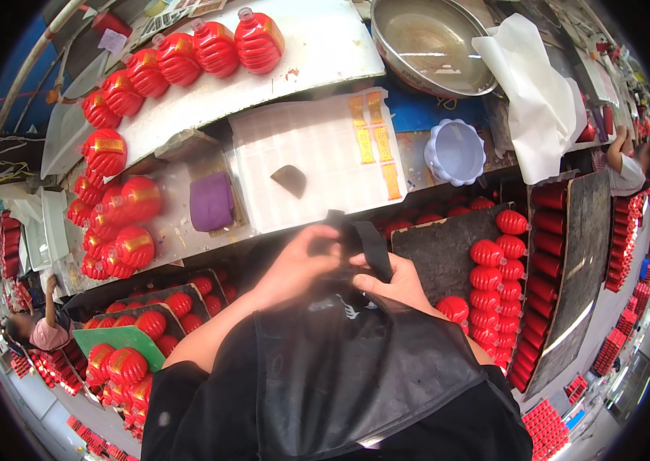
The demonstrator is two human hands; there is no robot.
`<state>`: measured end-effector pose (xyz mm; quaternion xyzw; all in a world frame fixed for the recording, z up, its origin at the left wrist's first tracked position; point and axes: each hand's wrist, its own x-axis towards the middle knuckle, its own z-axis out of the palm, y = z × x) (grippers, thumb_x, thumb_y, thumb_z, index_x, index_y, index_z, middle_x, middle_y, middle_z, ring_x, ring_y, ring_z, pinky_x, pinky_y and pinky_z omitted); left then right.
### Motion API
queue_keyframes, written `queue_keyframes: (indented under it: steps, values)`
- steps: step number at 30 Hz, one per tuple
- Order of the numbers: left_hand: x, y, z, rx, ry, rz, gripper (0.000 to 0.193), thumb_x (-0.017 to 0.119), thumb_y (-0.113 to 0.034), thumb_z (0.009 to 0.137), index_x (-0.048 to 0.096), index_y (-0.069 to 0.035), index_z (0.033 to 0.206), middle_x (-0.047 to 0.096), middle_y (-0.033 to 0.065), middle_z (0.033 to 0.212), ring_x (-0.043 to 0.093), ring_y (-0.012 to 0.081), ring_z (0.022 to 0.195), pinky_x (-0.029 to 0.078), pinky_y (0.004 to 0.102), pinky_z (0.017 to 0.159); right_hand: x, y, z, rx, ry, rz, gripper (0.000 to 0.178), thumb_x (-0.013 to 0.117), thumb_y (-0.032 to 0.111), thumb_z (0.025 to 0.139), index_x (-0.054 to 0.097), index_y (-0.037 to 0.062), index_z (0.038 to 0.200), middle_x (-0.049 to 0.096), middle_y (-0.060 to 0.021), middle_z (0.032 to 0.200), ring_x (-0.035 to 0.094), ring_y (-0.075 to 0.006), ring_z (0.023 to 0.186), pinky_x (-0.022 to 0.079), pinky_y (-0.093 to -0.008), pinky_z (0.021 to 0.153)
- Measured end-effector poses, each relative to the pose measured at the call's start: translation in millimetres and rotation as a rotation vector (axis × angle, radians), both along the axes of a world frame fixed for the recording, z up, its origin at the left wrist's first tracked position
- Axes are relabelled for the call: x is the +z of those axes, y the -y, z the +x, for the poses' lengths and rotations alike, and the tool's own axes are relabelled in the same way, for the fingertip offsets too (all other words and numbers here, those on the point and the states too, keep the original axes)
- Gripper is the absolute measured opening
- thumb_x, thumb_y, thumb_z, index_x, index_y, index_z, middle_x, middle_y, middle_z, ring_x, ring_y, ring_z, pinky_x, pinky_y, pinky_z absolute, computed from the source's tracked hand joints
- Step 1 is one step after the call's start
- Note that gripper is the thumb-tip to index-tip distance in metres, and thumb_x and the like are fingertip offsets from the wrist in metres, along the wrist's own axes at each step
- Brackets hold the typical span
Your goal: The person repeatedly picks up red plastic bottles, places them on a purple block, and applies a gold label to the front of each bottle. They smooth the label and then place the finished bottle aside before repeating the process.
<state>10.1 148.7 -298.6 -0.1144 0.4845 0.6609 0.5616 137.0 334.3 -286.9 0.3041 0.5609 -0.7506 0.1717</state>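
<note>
Both my hands are in front of my chest, at the top of the black apron [325, 384] I wear. My right hand [395, 281] is closed on a black strap [373, 250], which loops up over its fingers. Beside it my left hand [299, 263] is curled, thumb and fingers around black cloth close to the strap; exactly what they pinch is partly hidden. Just beyond lies a white sheet [263, 165] with gold-yellow labels [365, 146] along its right side and a dark, wedge-shaped flat piece [289, 181] on it.
Red ribbed bottles [217, 48] line the white board at the far left. A folded purple cloth [211, 201] and a scalloped pale-blue bowl [455, 152] flank the sheet. Behind are a metal basin [432, 46] and crumpled white paper [532, 92]. Racks of red bottles [486, 276] stand right; people work at both sides.
</note>
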Motion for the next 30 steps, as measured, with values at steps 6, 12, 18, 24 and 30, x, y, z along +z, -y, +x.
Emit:
queue_keyframes:
  steps: [6, 12, 18, 24, 30]
  values:
    - [-6, 0, 3, -0.042, -0.056, -0.011, 0.043, 0.065, 0.007, 0.095, 0.051, -0.005, 0.133, 0.062, 0.0025, 0.107, 0.06, 0.0079, 0.097, 0.049, 0.0238, 0.091, 6, -1, -2, 0.048, -0.017, -0.025, 0.035, 0.08, 0.006, 0.089, 0.072, -0.0008, 0.122, 0.073, -0.0047, 0.109, 0.067, -0.0108, 0.097, 0.055, -0.0278, 0.084]
    - [-14, -3, 6, -0.068, -0.119, -0.027, 0.039, 0.066, 0.006, 0.096, 0.051, -0.006, 0.131, 0.062, 0.0013, 0.104, 0.062, 0.0088, 0.101, 0.05, 0.0251, 0.095, 8, -4, -3, 0.107, -0.009, -0.004, 0.043, 0.082, 0.011, 0.091, 0.07, -0.0032, 0.13, 0.075, -0.0073, 0.118, 0.068, -0.0129, 0.107, 0.055, -0.03, 0.093]
    - [-14, -7, 12, -0.121, -0.111, -0.009, 0.033, 0.06, 0.004, 0.101, 0.05, -0.008, 0.131, 0.061, 0.0014, 0.106, 0.067, 0.0158, 0.11, 0.05, 0.0276, 0.098, 11, -2, -6, 0.158, -0.078, 0.061, 0.04, 0.078, 0.004, 0.087, 0.071, -0.0003, 0.126, 0.071, -0.0068, 0.121, 0.067, -0.0133, 0.108, 0.054, -0.0306, 0.094]
    - [-5, -17, 13, -0.196, -0.263, -0.095, 0.023, 0.051, -0.002, 0.107, 0.049, -0.008, 0.13, 0.059, 0.0031, 0.108, 0.064, 0.0155, 0.107, 0.05, 0.0289, 0.095, 9, -2, -10, 0.142, -0.181, 0.15, 0.046, 0.089, 0.018, 0.081, 0.063, 0.0011, 0.116, 0.065, -0.0066, 0.108, 0.063, -0.0156, 0.103, 0.052, -0.0329, 0.092]
    - [-6, -21, 15, -0.311, -0.476, -0.174, 0.02, 0.048, -0.003, 0.108, 0.048, -0.007, 0.128, 0.059, 0.0039, 0.107, 0.057, 0.0116, 0.101, 0.048, 0.0282, 0.092, -2, -5, -12, 0.326, -0.104, 0.225, 0.057, 0.08, 0.016, 0.082, 0.057, 0.0027, 0.132, 0.064, -0.0088, 0.116, 0.064, -0.018, 0.105, 0.052, -0.0349, 0.092]
